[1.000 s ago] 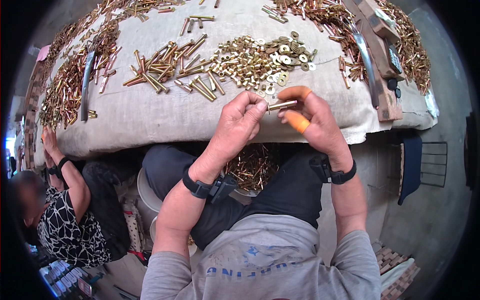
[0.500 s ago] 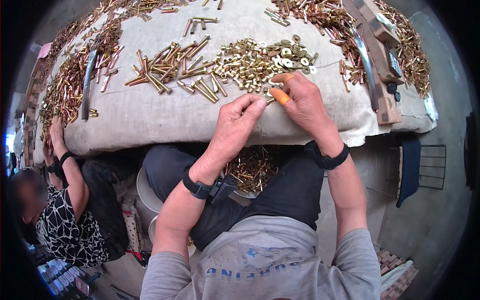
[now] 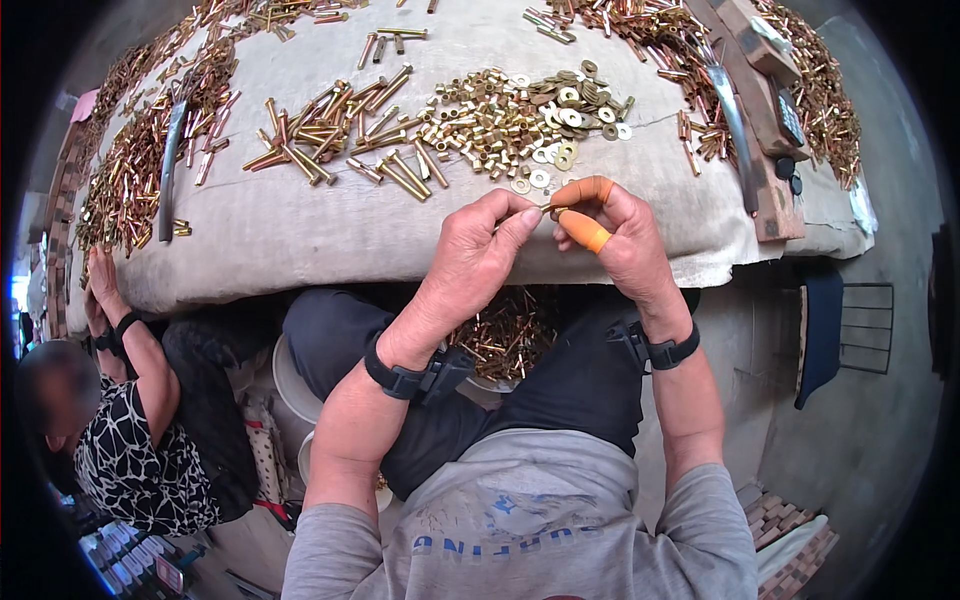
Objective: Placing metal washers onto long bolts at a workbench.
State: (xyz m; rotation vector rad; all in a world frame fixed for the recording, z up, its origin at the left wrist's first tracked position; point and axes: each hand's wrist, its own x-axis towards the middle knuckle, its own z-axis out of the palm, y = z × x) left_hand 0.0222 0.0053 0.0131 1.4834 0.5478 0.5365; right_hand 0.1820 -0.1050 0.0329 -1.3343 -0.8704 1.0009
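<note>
Head view, frame centre: left hand (image 3: 470,265) and right hand (image 3: 615,240) pinch a thin brass bolt (image 3: 535,209) between fingertips, both closed on it; right thumb and forefinger wear orange rubber finger cots (image 3: 585,232). Just above, shiny heap of brass nuts and flat washers (image 3: 510,120); upper left, long brass bolts (image 3: 335,135) on coarse grey sackcloth (image 3: 320,235). Lower left, another person's hand (image 3: 100,290) on cloth edge.

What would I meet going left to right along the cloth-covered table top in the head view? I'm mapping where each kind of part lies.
Copper-coloured parts heap → dark metal bar → pile of brass bolts → pile of brass nuts and washers → wooden block → far-right heap of parts.
</note>
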